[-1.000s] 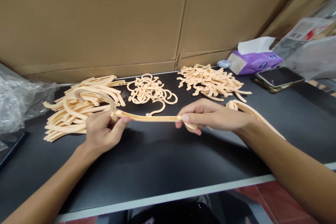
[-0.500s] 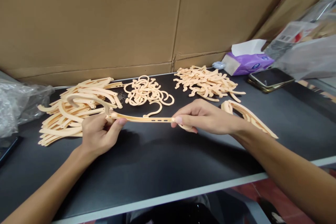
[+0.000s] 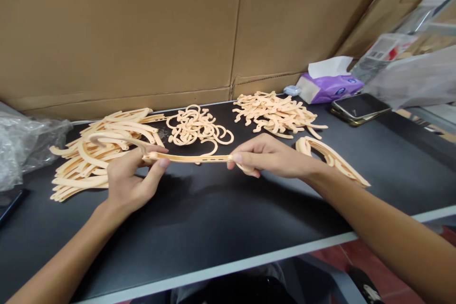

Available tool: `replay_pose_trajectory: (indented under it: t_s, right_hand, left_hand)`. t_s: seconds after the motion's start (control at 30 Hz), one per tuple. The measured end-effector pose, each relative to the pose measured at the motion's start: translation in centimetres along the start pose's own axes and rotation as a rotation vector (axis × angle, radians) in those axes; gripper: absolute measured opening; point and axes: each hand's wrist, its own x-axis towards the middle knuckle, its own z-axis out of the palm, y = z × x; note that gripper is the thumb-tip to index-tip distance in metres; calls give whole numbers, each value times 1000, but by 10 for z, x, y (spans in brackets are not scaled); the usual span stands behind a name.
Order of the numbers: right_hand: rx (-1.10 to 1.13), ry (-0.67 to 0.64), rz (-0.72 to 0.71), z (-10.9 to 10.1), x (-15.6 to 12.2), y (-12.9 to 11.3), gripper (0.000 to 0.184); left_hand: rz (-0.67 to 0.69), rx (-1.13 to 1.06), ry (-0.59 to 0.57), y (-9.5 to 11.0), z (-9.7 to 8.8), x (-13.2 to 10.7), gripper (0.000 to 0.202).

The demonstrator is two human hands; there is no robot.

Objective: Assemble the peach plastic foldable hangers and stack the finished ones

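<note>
Peach plastic hanger bar (image 3: 192, 157) held level just above black bench (image 3: 213, 218), left hand (image 3: 130, 178) pinching its left end, right hand (image 3: 270, 156) pinching its right end. Hands apart. Hanger-arm pile (image 3: 96, 152) behind left hand, hook pile (image 3: 195, 126) mid-back, small-piece pile (image 3: 274, 114) back right.

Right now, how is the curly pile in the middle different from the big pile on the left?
The curly pile holds small, thin hooks bent into loops; the big pile holds long, flat, gently curved bars. The curly pile is a tangle; the big pile lies fanned in rough layers. Both are peach plastic on the black table.
</note>
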Motion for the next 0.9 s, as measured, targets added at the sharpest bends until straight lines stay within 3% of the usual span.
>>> replay_pose_trajectory:
  t_s: [0.1,0.3,0.47,0.63,0.9]
  right_hand:
    - [31,26,24,0,1,3,45]
    - [48,60,73,0,2,6,36]
    - [36,-38,144,1,1,3,42]
    - [69,-141,193,6,2,6,50]
    - [140,-226,129,5,2,3,46]
  left_hand:
    - [-115,-43,-61,3,-2,1,18]
    - [-108,-62,-299,9,-10,3,35]
    - [-160,-109,-222,15,-14,5,40]
    - [-302,-203,-150,17,-15,4,27]
    - [-86,-20,85,25,-14,21,31]
